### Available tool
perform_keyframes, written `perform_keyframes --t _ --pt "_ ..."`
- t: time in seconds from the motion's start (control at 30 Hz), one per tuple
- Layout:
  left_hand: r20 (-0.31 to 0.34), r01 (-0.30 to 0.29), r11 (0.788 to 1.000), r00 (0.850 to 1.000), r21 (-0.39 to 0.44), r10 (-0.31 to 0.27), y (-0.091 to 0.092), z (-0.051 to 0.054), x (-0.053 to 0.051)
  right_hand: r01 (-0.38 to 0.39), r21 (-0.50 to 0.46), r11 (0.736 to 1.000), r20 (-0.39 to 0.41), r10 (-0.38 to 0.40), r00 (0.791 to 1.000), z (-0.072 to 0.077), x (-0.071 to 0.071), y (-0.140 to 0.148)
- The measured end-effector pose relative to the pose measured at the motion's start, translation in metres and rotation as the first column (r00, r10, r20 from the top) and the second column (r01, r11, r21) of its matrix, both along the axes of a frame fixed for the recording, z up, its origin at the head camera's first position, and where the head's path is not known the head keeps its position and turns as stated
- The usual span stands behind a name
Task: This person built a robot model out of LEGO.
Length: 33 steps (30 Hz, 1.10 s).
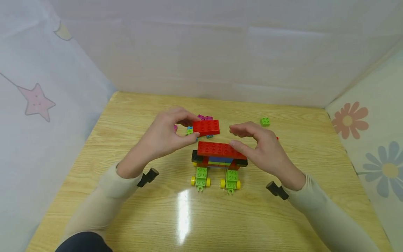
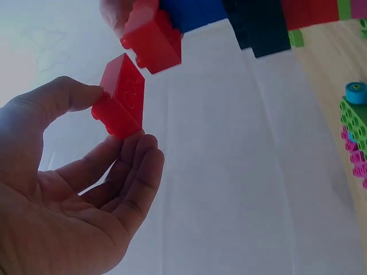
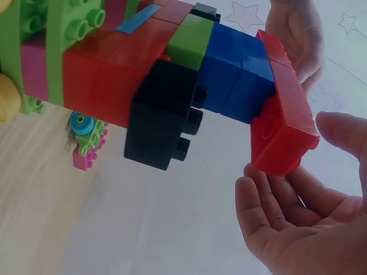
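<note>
My left hand (image 1: 162,133) pinches a loose red brick (image 1: 206,127) between thumb and fingers, raised above the built brick vehicle. That vehicle has a red studded top (image 1: 210,148), blue bricks (image 3: 235,69) under it, a black brick (image 3: 163,114) at each end and green bases (image 1: 201,177) with yellow wheels (image 1: 238,184). Around the right end of the red top is my right hand (image 1: 266,147), fingers loosely curved and spread from the thumb. In the right wrist view its thumb and fingertips are close to the red end brick (image 3: 287,129); whether they touch is unclear.
Behind the vehicle lie pink bricks (image 1: 206,118) and a green piece (image 1: 189,131), partly hidden by my left hand and the held brick. A green brick (image 1: 265,121) sits at the back right. White cloth walls surround the wooden table (image 1: 141,217).
</note>
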State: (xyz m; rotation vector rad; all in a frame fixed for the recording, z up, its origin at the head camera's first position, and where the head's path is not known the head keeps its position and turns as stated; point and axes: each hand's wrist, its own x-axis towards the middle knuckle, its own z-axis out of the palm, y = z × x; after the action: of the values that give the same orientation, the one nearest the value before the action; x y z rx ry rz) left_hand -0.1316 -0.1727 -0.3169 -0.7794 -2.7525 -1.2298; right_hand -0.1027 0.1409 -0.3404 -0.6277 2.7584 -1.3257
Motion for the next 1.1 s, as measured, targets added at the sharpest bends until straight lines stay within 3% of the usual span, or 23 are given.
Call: perform_keyframes --t 0.13,0.27,0.43,0.6,1.1 --pt "-0.030 0.070 0.997 0.997 0.016 -0.069 0.014 0.004 0.006 0.015 -0.026 1.000 0.021 -0.015 1.000 0.005 -0.001 -0.002" --pt "-0.020 0.109 0.994 0.994 0.016 -0.108 0.024 0.005 0.009 0.029 -0.037 0.999 0.032 -0.028 0.999 0.007 0.000 -0.002" --pt "0.008 0.126 0.992 0.992 -0.004 -0.126 0.028 0.005 0.012 0.023 -0.041 0.999 0.025 -0.022 0.999 0.008 0.004 -0.002" --pt "-0.003 0.139 0.990 0.990 -0.024 -0.139 0.028 0.004 0.013 0.010 -0.052 0.999 0.017 -0.009 1.000 0.006 0.005 -0.001" --pt "0.018 0.168 0.984 0.986 -0.056 -0.167 0.026 -0.003 0.017 0.004 -0.043 0.999 0.060 -0.002 0.998 -0.002 0.012 0.002"
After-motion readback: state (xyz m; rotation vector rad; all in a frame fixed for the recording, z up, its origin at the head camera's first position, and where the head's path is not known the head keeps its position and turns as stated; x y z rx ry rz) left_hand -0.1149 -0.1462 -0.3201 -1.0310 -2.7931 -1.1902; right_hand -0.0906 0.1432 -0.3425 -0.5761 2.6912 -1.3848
